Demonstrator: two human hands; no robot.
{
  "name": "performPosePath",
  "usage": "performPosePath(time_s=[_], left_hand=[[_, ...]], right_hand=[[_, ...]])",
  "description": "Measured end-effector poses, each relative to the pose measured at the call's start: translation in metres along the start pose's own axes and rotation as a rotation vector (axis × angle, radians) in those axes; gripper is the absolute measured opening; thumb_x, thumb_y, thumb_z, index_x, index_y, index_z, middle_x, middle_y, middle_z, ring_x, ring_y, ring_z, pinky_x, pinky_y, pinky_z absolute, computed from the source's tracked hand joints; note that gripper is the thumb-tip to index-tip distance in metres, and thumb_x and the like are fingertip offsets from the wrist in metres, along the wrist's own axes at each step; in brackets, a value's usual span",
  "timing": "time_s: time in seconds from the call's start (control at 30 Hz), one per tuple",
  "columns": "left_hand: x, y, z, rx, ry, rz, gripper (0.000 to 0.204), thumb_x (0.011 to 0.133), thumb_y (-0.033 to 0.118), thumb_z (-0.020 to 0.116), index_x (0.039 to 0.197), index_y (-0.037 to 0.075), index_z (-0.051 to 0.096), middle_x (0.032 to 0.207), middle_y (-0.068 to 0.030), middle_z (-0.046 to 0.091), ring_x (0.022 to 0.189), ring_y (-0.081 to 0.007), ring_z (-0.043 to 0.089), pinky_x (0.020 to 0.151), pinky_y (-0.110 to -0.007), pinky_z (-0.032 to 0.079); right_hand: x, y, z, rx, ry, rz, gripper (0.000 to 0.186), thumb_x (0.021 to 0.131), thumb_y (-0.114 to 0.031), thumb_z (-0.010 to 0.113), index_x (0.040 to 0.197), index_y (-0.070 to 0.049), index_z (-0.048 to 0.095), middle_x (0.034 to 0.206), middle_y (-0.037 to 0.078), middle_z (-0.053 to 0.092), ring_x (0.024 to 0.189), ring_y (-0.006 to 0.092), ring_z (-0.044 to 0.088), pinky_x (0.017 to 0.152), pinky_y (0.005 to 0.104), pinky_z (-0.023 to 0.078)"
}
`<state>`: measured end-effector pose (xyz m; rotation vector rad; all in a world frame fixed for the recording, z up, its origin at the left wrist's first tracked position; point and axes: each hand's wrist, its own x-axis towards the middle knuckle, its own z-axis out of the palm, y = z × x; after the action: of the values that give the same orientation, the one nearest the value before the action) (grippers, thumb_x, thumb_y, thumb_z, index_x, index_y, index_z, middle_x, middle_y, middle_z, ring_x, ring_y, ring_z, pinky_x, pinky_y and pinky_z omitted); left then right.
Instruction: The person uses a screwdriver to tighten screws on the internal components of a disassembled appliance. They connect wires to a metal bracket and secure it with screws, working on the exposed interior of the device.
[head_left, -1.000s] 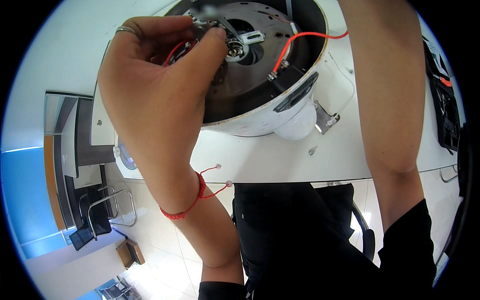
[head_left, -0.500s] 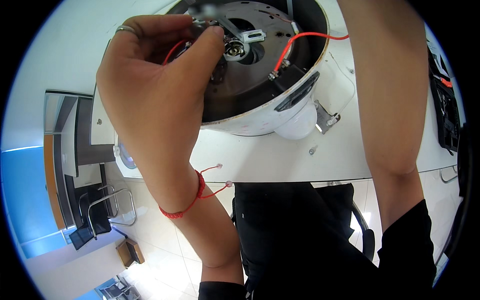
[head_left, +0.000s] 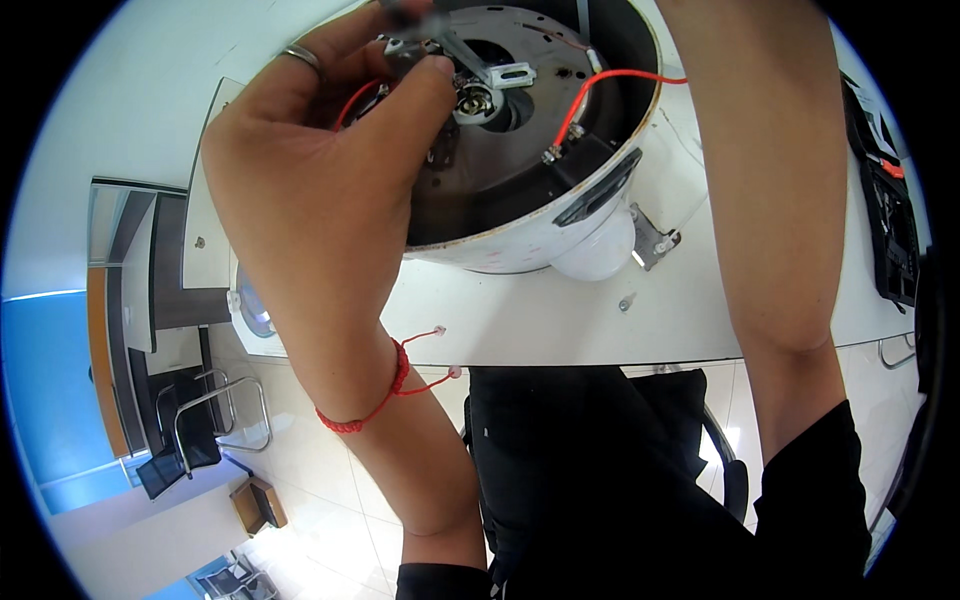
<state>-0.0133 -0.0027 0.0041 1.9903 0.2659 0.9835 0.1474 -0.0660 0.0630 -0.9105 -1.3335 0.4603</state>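
A white round appliance [head_left: 500, 248], which looks like an upturned rice cooker, lies with its underside open on the white table. Inside are a dark metal plate [head_left: 548, 110], a round spring-centred part [head_left: 474, 103] and a pale slotted bracket [head_left: 513, 75]. My left hand [head_left: 320, 180] reaches over its left side, thumb and fingers closed on a small metal piece [head_left: 402, 48], partly hidden by them. A blurred grey object [head_left: 408, 12] shows just above those fingertips. Only my right forearm [head_left: 770, 180] is visible; that hand lies beyond the top edge.
A red wire [head_left: 573, 110] runs from a terminal past the rim toward my right forearm. Beside the appliance lie a metal plate with a white wire [head_left: 654, 240] and a small screw [head_left: 626, 304]. A black tool case [head_left: 890, 220] sits at the right. The table's front edge [head_left: 560, 365] is near me.
My left hand has shifted slightly right, its fingers still closed at the same spot. My right forearm has moved a little left. The blurred grey object has risen slightly and looks darker.
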Motion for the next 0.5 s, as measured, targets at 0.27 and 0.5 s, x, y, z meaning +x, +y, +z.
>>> performPosePath(time_s=[0.27, 0.5], left_hand=[[0.000, -0.009, -0.001, 0.080, 0.037, 0.037, 0.040, 0.084, 0.005, 0.092, 0.121, -0.004, 0.078, 0.100, -0.0112, 0.080, 0.091, -0.0125, 0.076, 0.084, -0.022, 0.060], [0.005, -0.018, -0.001, 0.147, 0.063, 0.075, 0.040, 0.084, 0.005, 0.092, 0.121, -0.003, 0.079, 0.100, -0.0105, 0.080, 0.090, -0.0120, 0.076, 0.084, -0.021, 0.060]], right_hand=[[0.000, -0.004, -0.003, 0.011, -0.013, 0.023, 0.038, 0.101, -0.023, 0.070, 0.102, 0.014, 0.074, 0.091, 0.018, 0.074, 0.063, 0.0172, 0.062, 0.058, 0.0333, 0.051], [-0.002, -0.008, -0.008, 0.017, -0.016, 0.042, 0.038, 0.101, -0.023, 0.070, 0.102, 0.014, 0.074, 0.091, 0.018, 0.074, 0.062, 0.0169, 0.062, 0.058, 0.0332, 0.051]])
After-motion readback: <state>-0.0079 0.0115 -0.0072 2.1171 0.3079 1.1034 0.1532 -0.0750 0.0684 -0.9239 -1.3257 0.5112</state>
